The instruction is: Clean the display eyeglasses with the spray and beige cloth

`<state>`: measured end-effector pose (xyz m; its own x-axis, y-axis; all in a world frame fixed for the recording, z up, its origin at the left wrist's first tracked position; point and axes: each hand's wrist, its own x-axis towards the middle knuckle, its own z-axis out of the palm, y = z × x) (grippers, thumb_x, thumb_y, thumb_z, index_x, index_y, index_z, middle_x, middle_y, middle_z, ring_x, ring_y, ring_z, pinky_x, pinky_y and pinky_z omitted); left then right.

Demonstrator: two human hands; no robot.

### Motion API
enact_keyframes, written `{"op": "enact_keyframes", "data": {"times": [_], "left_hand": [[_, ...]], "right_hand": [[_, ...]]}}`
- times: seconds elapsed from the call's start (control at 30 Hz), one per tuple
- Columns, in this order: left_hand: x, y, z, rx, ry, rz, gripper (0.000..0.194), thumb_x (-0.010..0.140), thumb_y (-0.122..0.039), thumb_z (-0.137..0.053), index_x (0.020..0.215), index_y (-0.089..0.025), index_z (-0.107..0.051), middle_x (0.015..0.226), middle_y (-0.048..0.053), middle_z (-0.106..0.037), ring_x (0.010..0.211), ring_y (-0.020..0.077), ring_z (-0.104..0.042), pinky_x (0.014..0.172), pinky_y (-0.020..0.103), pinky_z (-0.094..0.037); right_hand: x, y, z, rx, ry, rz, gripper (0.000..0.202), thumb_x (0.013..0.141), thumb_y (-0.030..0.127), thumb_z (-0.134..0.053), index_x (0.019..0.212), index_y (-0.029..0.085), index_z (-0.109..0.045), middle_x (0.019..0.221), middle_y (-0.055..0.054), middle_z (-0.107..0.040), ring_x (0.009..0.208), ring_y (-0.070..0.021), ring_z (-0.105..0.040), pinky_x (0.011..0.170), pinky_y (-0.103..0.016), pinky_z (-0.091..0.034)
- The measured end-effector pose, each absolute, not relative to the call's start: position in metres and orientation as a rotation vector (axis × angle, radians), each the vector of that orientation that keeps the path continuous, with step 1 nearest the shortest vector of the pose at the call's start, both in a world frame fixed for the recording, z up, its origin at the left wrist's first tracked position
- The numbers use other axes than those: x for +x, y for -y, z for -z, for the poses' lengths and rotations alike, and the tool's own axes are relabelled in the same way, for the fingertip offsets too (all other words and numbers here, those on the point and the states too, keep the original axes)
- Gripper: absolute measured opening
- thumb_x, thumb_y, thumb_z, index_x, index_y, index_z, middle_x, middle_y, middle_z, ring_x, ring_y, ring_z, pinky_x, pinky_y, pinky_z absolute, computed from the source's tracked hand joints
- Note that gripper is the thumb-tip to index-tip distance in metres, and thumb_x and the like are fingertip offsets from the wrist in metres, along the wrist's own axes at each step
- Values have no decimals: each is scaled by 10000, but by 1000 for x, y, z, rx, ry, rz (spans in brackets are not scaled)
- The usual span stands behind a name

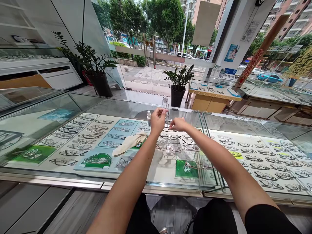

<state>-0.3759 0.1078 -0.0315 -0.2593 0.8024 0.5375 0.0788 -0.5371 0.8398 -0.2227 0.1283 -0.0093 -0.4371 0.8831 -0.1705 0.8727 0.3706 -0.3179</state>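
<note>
My left hand (158, 118) pinches a pair of eyeglasses (165, 102) above the glass counter, the frame turned on end with a lens upward. Just to the right and slightly lower, my right hand (178, 124) has its fingers curled together close to the eyeglasses. What its fingertips hold, if anything, is too small to make out. A small white-capped bottle (149, 115) stands left of my left hand. On the glass to the left of my forearm lies a crumpled cream cloth (129, 144). Another pair of eyeglasses (198, 165) rests near my right forearm.
Rows of eyeglasses fill the glass display counter (151, 188) beneath my arms, some on a blue tray (102, 159). Another glass case (258, 162) adjoins on the right. Potted plants (177, 94) stand beyond the counter before the glass front. A wooden cabinet (207, 100) is behind.
</note>
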Motion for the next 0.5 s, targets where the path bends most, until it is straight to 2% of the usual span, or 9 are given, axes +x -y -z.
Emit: {"op": "enact_keyframes", "data": {"times": [0.17,0.23,0.37,0.5], "left_hand": [[-376,-109,33,1478,-1072,-1848,221,992,-433,-651,943,-218,-676,1058,99,-806,1010,239,-756,918,381,-569],[-376,-109,32,1482,-1068,-1847,222,992,-435,-655,944,-220,-679,1059,94,-805,1020,238,-755,937,384,-568],[-377,-108,31,1481,-1092,-1843,223,990,-437,-663,946,-220,-687,1058,96,-804,1045,246,-753,963,396,-563],[-378,-107,31,1477,-1115,-1839,235,990,-451,-664,945,-222,-685,1041,95,-802,1051,251,-755,970,399,-561]], "right_hand": [[-222,-127,8,-1657,2562,-481,140,924,395,-802,947,275,-871,921,-41,-826,1003,-246,-715,1042,-406,-366],[-219,-132,5,-1698,2501,-390,204,979,425,-726,1026,280,-861,1000,-61,-831,1051,-267,-707,1054,-427,-361],[-215,-150,3,-1806,2387,-227,289,1063,364,-574,1186,263,-815,1107,-105,-828,1135,-290,-688,1085,-457,-340],[-220,-171,6,-1853,2424,-197,218,1011,349,-657,1094,277,-845,1069,-89,-837,1110,-279,-705,1081,-430,-350]]}}
